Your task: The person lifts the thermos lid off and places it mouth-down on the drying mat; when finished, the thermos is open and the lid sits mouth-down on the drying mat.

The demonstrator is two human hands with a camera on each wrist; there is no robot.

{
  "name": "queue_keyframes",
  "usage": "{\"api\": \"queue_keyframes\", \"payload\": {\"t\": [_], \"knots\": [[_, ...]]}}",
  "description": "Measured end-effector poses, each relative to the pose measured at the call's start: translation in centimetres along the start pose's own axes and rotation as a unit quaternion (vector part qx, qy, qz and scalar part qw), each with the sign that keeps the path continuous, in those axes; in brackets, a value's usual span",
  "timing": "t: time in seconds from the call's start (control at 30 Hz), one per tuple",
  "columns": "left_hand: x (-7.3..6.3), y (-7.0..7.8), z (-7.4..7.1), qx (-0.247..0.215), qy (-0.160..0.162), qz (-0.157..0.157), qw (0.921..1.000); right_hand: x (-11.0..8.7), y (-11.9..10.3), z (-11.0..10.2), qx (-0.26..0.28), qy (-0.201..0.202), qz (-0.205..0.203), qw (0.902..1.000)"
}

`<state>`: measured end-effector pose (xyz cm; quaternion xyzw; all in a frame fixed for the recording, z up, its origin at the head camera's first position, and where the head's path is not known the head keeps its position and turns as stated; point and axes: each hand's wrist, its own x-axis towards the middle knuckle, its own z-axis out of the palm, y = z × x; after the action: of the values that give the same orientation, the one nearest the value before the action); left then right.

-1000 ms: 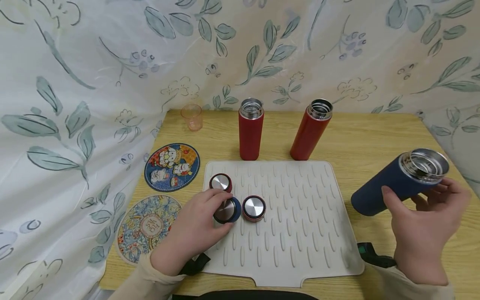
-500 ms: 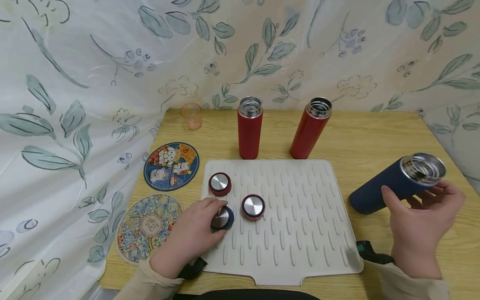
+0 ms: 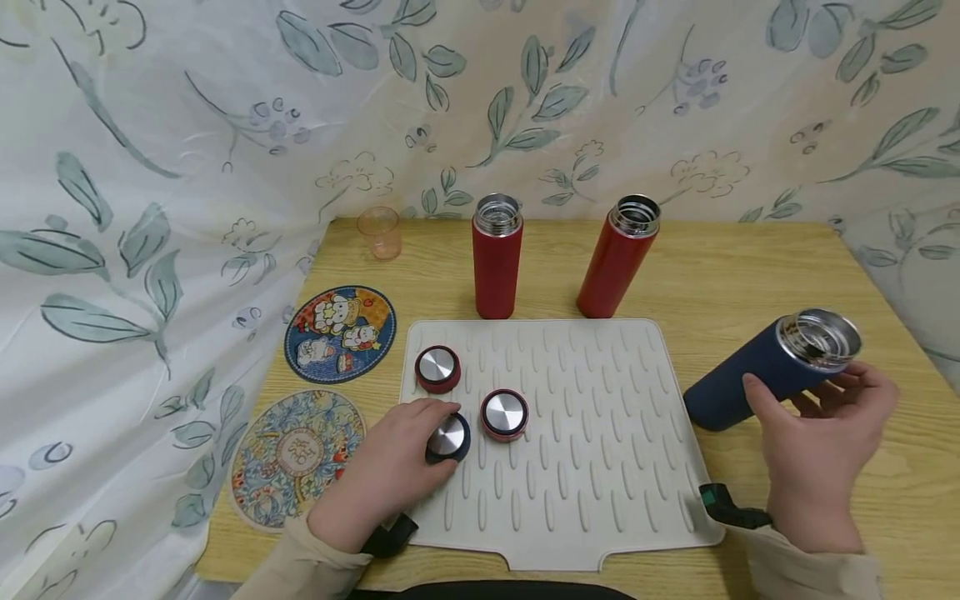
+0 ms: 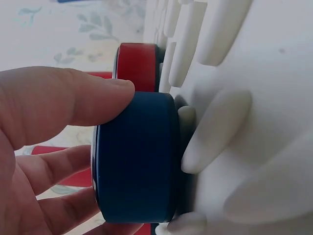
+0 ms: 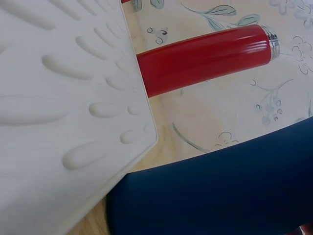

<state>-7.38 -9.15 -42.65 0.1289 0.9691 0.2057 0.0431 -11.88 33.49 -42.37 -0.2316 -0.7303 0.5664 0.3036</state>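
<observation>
My left hand (image 3: 390,462) pinches a blue bottle lid (image 3: 448,437) between thumb and fingers, on the left side of the white ridged mat (image 3: 600,467). In the left wrist view the lid's blue side (image 4: 137,156) lies right by the mat's raised ribs, and the thumb presses its edge. A dark blue vacuum bottle (image 3: 750,375) without a lid leans right at the mat's right edge, its steel mouth up. My right hand (image 3: 821,450) grips it near the neck, some fingers hidden behind it. Its blue body (image 5: 210,191) fills the lower right wrist view.
Two red lids, one farther back (image 3: 438,369) and one to the right (image 3: 504,415), sit near the blue lid. Behind the mat stand two lidless red bottles (image 3: 497,271) (image 3: 617,262). Two round coasters (image 3: 340,333) (image 3: 296,458) and a small pink clear cup (image 3: 381,235) are at left.
My left hand has drawn the blue lid slightly toward me, away from the back red lid. My right hand has brought the blue bottle left, closer to the mat.
</observation>
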Motion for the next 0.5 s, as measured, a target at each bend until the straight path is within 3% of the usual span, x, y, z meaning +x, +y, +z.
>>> {"api": "queue_keyframes", "payload": {"t": [0.5], "knots": [[-0.22,-0.45,-0.01,-0.007,0.010,0.014,0.9998,-0.55,0.31,-0.01,-0.034,-0.021,-0.033,0.9987]]}}
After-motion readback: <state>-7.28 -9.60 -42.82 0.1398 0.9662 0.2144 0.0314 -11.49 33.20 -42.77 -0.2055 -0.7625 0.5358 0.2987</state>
